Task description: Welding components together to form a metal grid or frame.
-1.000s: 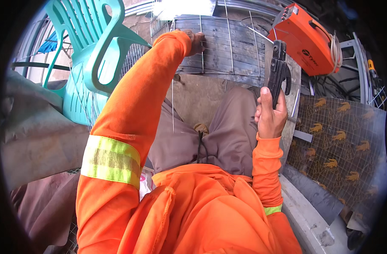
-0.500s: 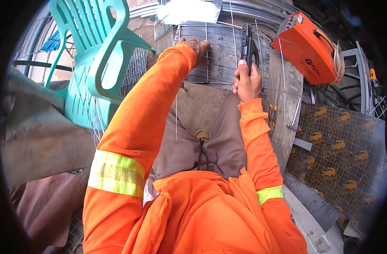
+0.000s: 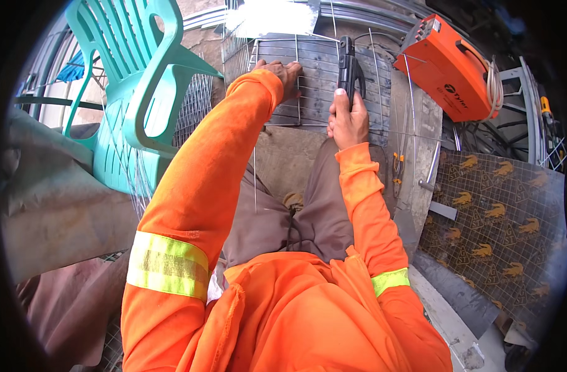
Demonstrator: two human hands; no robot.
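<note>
My right hand (image 3: 349,121) is wrapped around a black welding electrode holder (image 3: 345,65), thumb along its handle. A pale thin rod (image 3: 325,38) extends leftward from the holder's head. To the left, my left hand (image 3: 285,75) is closed, palm down, at a wire grid (image 3: 298,46), its fingers around one of the wires. Under the grid lies a dark slatted metal surface (image 3: 320,80). The holder's tip is above the far right part of that surface. Parts of the wires under my left hand are hidden.
A green plastic chair (image 3: 125,111) stands at the left, near upright wire mesh (image 3: 193,105). An orange welding machine (image 3: 448,71) is at the far right. Orange-handled pliers (image 3: 397,167) lie near my right forearm, beside a dark printed board (image 3: 494,217).
My right hand and the electrode holder have shifted slightly left, nearer my left hand. The left hand keeps its hold on the grid. The whole view has moved a little.
</note>
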